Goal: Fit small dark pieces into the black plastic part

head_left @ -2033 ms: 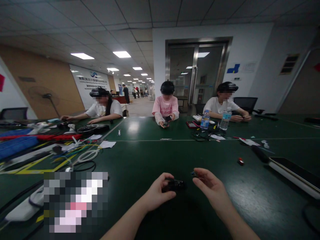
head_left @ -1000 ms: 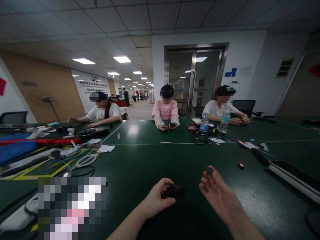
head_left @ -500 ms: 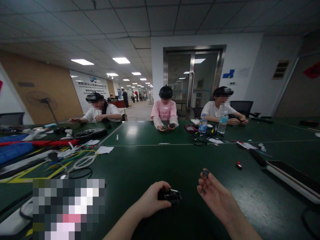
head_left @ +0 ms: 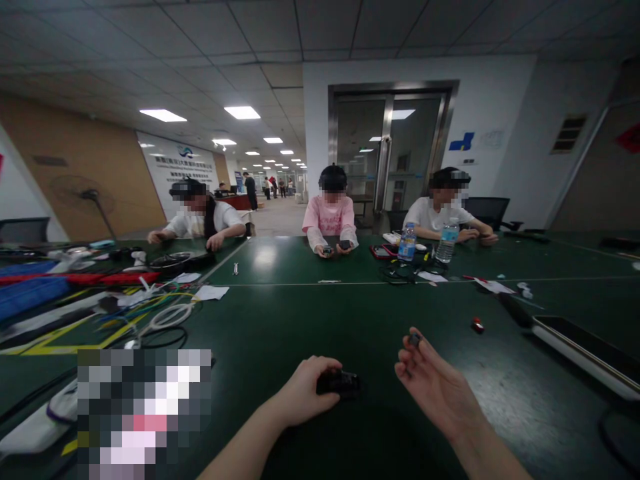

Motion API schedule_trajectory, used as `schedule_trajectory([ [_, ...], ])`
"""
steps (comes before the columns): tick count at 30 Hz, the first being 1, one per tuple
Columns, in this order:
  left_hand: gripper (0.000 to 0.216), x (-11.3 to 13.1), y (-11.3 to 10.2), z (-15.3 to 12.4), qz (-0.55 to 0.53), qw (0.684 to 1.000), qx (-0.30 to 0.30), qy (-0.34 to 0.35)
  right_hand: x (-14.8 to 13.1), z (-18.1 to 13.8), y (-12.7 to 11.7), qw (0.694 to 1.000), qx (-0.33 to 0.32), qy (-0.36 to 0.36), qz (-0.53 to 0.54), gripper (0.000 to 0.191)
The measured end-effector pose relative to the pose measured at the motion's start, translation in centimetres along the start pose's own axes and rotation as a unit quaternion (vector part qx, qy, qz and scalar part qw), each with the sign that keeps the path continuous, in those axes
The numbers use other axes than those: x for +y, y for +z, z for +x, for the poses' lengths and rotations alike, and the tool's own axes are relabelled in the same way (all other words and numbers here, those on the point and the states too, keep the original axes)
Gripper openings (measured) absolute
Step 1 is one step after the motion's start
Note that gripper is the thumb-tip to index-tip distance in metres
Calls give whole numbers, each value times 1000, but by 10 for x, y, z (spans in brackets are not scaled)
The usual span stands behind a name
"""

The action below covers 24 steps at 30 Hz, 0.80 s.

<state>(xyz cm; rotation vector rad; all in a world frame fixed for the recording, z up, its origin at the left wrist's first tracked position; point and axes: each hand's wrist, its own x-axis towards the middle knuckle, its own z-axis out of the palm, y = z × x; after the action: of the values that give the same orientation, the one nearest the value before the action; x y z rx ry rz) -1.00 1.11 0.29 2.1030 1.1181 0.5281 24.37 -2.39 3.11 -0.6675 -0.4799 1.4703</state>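
Note:
My left hand [head_left: 306, 392] is closed around one end of a glossy black object [head_left: 349, 384], thumb on the near side and fingers on the far side. That object is low at the green table's surface, and its exact kind is too dark to make out. To its right, my right hand [head_left: 436, 390] is raised with the palm turned inward and up. Between its thumb and fingertips it pinches a small dark grey piece [head_left: 415, 339]. The other fingers are curled below. The two hands are apart.
Right of my right hand lie a small red and black item [head_left: 477, 325] and a flat dark-topped device [head_left: 585, 350]. Cables [head_left: 170, 317] and a blue tray [head_left: 33, 297] crowd the left. Water bottles [head_left: 447, 241] stand across the table [head_left: 280, 313], where several people sit.
The black object has turned slightly in my left hand, and its bright edge no longer shows. My right hand still pinches the small piece. The person at far left has lowered a hand.

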Motion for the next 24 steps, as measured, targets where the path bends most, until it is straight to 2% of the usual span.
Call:
schedule_trajectory([
  [13,48,4,0,-1,1,1000,-2,-5,6,-2,8,998,17,35,40,40],
  [24,49,12,-3,0,21,1000,1,15,20,-1,8,998,8,29,-51,42],
])
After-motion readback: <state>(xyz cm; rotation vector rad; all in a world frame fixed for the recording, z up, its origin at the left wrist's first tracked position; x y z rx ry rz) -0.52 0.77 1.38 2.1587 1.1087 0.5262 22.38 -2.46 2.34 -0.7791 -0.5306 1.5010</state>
